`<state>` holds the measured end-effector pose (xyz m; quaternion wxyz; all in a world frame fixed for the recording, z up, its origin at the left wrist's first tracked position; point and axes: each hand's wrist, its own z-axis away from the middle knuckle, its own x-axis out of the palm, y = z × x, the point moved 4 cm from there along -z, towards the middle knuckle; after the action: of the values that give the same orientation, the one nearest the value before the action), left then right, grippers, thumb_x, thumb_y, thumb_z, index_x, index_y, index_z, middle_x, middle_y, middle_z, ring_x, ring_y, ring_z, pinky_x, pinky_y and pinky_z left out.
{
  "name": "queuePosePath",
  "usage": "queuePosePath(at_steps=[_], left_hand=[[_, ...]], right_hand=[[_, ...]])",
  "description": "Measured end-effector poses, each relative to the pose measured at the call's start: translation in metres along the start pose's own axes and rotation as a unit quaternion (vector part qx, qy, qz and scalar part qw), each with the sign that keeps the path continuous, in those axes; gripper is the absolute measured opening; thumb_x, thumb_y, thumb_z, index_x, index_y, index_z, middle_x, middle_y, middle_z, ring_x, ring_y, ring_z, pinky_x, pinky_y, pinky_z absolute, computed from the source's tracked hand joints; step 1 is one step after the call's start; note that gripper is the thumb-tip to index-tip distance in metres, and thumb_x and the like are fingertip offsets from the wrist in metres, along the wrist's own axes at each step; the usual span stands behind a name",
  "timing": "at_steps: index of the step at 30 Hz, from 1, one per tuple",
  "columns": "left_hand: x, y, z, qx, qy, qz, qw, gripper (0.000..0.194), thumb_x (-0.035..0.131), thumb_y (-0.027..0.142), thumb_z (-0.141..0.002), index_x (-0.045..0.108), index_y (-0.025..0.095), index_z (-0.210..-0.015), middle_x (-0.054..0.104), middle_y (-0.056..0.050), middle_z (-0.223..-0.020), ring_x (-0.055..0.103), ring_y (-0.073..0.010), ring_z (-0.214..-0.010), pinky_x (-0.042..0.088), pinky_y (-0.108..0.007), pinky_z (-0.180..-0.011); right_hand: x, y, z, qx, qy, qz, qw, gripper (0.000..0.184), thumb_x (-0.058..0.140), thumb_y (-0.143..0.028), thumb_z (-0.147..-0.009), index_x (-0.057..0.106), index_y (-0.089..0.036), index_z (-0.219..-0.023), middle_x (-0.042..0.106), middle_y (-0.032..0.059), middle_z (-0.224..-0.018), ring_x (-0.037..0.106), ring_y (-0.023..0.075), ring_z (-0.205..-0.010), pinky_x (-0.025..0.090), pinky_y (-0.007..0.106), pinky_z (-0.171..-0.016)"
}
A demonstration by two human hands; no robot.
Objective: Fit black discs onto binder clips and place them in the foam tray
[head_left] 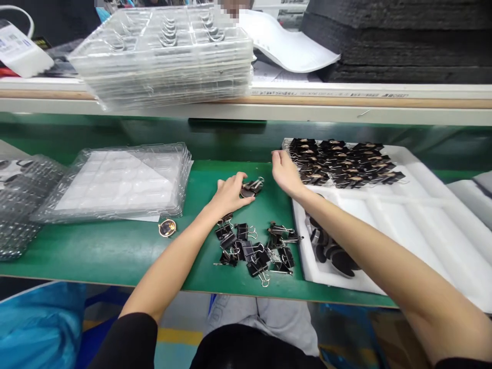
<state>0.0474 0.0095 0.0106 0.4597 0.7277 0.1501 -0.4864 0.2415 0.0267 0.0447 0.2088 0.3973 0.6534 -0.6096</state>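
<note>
My left hand (231, 195) has thumb and fingers closed round a small dark disc with black binder clips (252, 188) on it, just above or on the green bench. My right hand (285, 173) is at the far left corner of the white foam tray (423, 205). Its fingers are curled closed, and what they hold, if anything, is hidden. Beside it in the tray stand rows of clipped pieces (342, 163) with black binder clips. Loose binder clips (249, 249) lie in a pile near the bench's front edge. Dark round discs (340, 261) sit in a near compartment, partly behind my right forearm.
Stacked clear plastic trays (123, 182) lie on the left, with more clear trays (161, 66) up on the shelf. A round gold-rimmed piece (167, 228) rests on the green bench (115, 256). Black foam sheets (395, 41) are piled at the back right.
</note>
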Motion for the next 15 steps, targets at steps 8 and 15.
queuePosePath(at_steps=[8,15], left_hand=[[-0.02,-0.014,0.014,0.017,-0.095,-0.021,0.995,0.074,0.071,0.041,-0.088,0.035,0.036,-0.153,0.05,-0.013,-0.149,0.051,-0.0387,-0.136,0.042,-0.055,-0.105],[-0.021,-0.005,0.013,0.048,-0.045,-0.109,0.992,0.059,0.063,0.048,-0.095,0.046,0.026,-0.147,0.063,-0.014,-0.128,0.058,-0.036,-0.12,0.043,-0.052,-0.1]], right_hand=[[-0.051,-0.003,0.098,-0.085,-0.42,0.174,0.887,0.026,0.081,-0.046,-0.074,0.078,-0.027,-0.091,0.072,0.0074,-0.084,0.066,0.0243,-0.072,0.048,0.035,-0.069],[-0.031,-0.004,0.103,-0.076,-0.436,0.119,0.889,0.02,0.072,-0.031,-0.083,0.077,-0.025,-0.101,0.079,0.0034,-0.087,0.072,0.0231,-0.079,0.052,0.033,-0.073]])
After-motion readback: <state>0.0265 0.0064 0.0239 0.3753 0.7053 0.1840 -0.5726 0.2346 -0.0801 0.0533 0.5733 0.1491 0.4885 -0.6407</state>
